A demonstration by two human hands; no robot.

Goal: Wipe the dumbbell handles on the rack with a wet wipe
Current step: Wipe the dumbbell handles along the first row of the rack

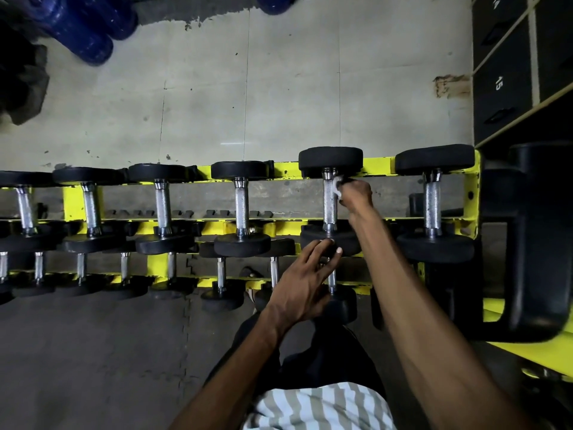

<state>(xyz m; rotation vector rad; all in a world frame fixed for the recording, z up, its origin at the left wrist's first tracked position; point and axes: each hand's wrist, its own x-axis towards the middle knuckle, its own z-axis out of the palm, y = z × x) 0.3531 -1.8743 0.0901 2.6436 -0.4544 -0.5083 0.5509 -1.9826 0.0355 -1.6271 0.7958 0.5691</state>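
Striped shirt (316,408) nearest, at the bottom edge, with dark trousers (325,358) just beyond, above a dark floor mat (93,352). Left grip (305,280) next, released, fingers spread and relaxed, fingertips at the near black head of the dumbbell (330,158); touching or just above it, cannot tell. Lower tier of smaller dumbbells (220,276) partly hidden under that grip. Farther out, right grip (356,193) clenched on the wet wipe (336,186), pinching the white wad against the far end of the knurled handle (329,209), close to the far head. Dumbbell lying across the top tier of the yellow rack (381,164), second from the right end, other dumbbells in a row to its left. Black padded frame (533,243) beside the rack on the right. Past the rack, pale floor (248,88), blue rolls (90,29) at the far left, black numbered boxes (502,88) at the far right.
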